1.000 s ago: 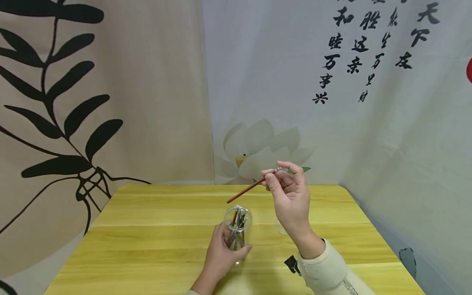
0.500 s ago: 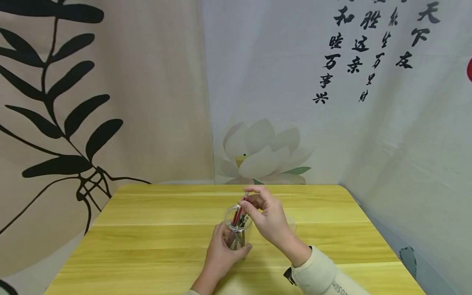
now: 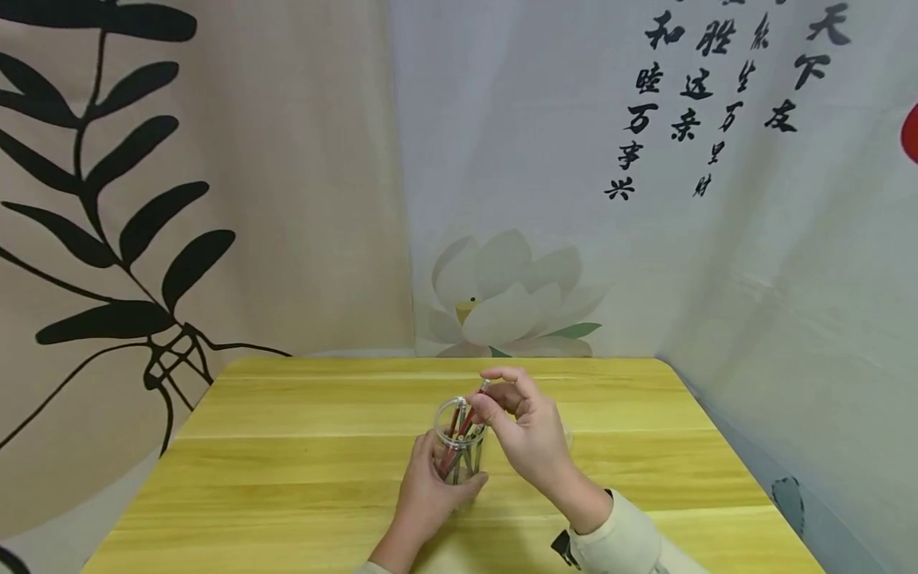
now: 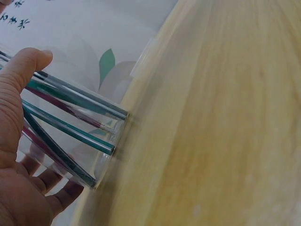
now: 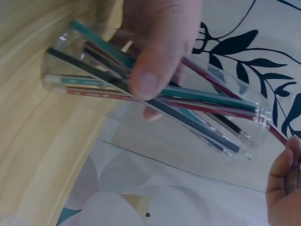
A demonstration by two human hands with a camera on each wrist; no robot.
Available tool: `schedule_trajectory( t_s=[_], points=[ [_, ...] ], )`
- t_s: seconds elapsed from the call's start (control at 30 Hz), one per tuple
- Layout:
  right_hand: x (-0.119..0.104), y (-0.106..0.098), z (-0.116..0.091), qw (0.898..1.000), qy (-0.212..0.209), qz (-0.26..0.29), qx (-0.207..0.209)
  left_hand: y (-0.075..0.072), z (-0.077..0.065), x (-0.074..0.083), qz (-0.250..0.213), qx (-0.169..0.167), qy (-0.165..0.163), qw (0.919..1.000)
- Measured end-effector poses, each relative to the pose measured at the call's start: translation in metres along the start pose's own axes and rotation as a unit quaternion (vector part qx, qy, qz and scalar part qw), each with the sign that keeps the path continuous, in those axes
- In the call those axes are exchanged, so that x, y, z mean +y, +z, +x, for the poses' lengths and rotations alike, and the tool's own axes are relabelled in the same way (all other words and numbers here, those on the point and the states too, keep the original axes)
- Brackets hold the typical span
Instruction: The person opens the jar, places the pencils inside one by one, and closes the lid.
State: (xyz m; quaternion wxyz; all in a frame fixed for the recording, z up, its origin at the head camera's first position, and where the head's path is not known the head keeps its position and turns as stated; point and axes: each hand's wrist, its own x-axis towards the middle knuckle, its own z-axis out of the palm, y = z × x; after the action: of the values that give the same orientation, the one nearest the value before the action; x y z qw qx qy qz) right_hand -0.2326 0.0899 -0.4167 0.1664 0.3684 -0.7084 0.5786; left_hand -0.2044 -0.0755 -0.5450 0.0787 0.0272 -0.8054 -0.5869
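- The main change is in the red pencil [image 3: 470, 415]: a second ago it was out in the air, up and to the right of the clear jar [image 3: 459, 443]; now its lower part is inside the mouth.
- Since half a second ago it leans a little more to the right, and it slants among the other pencils [image 4: 70, 126], which are green, red and dark.
- The right grip [image 3: 527, 426] is grasping the pencil's upper end, thumb on the near side and forefinger bent over the tip; it has not let go.
- The left grip [image 3: 433, 490] is clasping the jar from the left and near side, much as before, and the jar is roughly upright. Whether its base touches the table [image 3: 287, 478] is hard to tell.
- To the right, behind the right wrist, the edge of a clear round thing [image 3: 570, 436] shows on the table; most of it is hidden.
- For the work in hand, this seems to mean the pencil is largely among its fellows, with only the release apparently left undone.
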Motion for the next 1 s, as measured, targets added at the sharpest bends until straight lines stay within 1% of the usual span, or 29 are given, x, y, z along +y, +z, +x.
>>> schedule_trajectory(
  t_s=[0.17,0.27,0.33,0.47,0.53,0.63,0.7,0.83,0.9,1.0],
  points=[
    [-0.004,-0.001,0.000,1.000,0.007,0.018,0.019,0.000,0.000,-0.002,0.006,0.010,-0.004,0.9999],
    [-0.007,-0.007,0.003,0.998,0.033,0.050,0.036,0.001,0.000,-0.002,0.008,0.019,-0.001,0.9998],
    [-0.008,-0.011,0.007,0.993,0.058,0.082,0.057,0.001,0.000,-0.002,0.010,0.023,0.002,0.9997],
    [-0.010,-0.021,0.015,0.979,0.108,0.135,0.109,0.001,0.001,-0.003,0.008,0.024,0.009,0.9996],
    [-0.011,-0.024,0.017,0.973,0.125,0.147,0.124,0.001,0.002,-0.003,0.005,0.022,0.010,0.9997],
    [-0.014,-0.028,0.015,0.971,0.141,0.146,0.129,0.001,0.002,-0.003,0.007,0.021,0.010,0.9997],
    [-0.018,-0.030,0.013,0.972,0.135,0.140,0.132,0.001,0.002,-0.002,0.008,0.019,0.010,0.9997],
    [-0.025,-0.033,0.011,0.974,0.103,0.139,0.146,0.001,0.002,-0.001,0.006,0.013,0.009,0.9999],
    [-0.029,-0.033,0.010,0.974,0.091,0.145,0.146,0.001,0.002,-0.001,0.007,0.012,0.008,0.9999],
    [-0.031,-0.034,0.008,0.974,0.085,0.152,0.144,0.000,0.001,0.000,0.008,0.012,0.008,0.9999]
  ],
)
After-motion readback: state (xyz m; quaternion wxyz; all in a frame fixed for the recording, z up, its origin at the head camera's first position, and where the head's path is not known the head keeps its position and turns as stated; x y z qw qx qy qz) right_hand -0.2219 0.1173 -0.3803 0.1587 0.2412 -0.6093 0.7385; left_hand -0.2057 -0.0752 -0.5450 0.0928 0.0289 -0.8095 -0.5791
